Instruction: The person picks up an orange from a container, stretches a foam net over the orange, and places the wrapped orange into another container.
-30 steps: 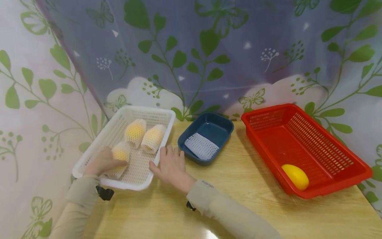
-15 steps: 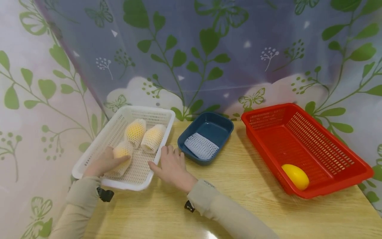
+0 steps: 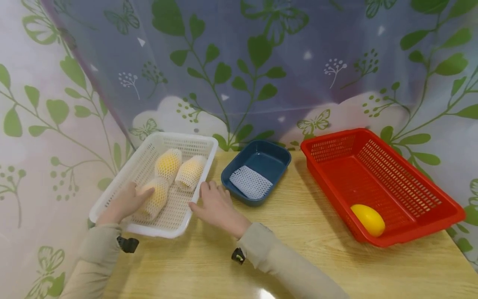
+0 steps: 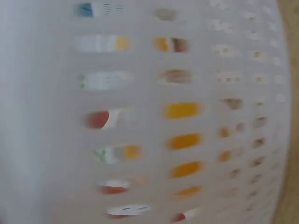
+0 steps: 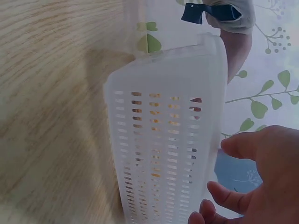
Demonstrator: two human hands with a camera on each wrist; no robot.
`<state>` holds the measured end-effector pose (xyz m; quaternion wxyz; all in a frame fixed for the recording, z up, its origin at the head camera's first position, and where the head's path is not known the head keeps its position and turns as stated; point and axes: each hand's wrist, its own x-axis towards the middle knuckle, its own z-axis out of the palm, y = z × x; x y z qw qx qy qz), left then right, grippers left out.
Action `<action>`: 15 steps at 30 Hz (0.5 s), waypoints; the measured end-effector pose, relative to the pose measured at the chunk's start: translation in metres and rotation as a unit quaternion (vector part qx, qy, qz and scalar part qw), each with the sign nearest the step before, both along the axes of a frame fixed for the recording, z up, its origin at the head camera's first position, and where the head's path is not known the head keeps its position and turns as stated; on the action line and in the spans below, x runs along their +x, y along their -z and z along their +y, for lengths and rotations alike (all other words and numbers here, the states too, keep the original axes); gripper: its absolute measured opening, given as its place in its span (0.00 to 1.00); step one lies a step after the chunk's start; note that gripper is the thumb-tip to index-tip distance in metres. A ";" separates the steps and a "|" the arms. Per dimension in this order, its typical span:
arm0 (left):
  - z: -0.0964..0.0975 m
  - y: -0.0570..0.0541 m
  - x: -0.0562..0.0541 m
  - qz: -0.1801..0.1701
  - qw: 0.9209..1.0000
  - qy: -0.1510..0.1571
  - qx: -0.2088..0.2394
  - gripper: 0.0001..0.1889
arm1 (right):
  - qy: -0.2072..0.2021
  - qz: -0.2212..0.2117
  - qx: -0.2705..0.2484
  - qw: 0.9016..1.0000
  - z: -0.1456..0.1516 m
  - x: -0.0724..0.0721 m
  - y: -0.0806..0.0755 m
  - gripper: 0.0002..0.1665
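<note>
In the head view a white basket (image 3: 175,228) holds three yellow fruits, mango-like, in white foam nets. My left hand (image 3: 125,202) is inside it at the left, its thumb touching the nearest netted fruit (image 3: 158,197); its other fingers are partly hidden. Behind that lie a second netted fruit (image 3: 169,164) and a third netted fruit (image 3: 190,172), both untouched. My right hand (image 3: 218,207) rests its fingertips against the basket's right rim. In the right wrist view the same hand (image 5: 252,182) has its thumb and fingers apart at the rim. The left wrist view shows only the blurred slotted basket wall (image 4: 56,121).
A blue tray (image 3: 269,155) with a folded white foam net (image 3: 252,182) stands at the middle back. At the right, a red basket (image 3: 373,170) holds one bare yellow fruit (image 3: 369,220). All stand on a wooden table (image 3: 298,249) before a leaf-patterned curtain.
The nearest netted fruit has shifted slightly right, against the second one. My left hand has drawn back a little to the left, uncovering more of that fruit. My right hand has barely moved.
</note>
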<state>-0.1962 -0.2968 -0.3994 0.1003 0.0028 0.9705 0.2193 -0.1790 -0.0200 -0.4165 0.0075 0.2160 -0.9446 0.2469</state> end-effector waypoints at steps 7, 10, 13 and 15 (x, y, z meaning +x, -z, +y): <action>0.004 -0.026 0.008 0.001 0.999 0.028 -0.024 0.43 | -0.012 -0.012 -0.006 1.000 0.009 -0.001 -0.012 0.20; 0.012 -0.033 0.015 0.019 0.998 0.027 -0.050 0.40 | -0.016 -0.021 -0.001 1.000 0.015 -0.003 -0.017 0.19; 0.030 -0.039 0.023 0.079 0.990 -0.017 -0.118 0.34 | -0.022 -0.026 -0.006 0.999 0.023 -0.006 -0.019 0.18; 0.047 -0.041 0.027 0.131 0.976 -0.063 -0.163 0.30 | -0.026 -0.033 -0.016 0.999 0.029 -0.009 -0.022 0.17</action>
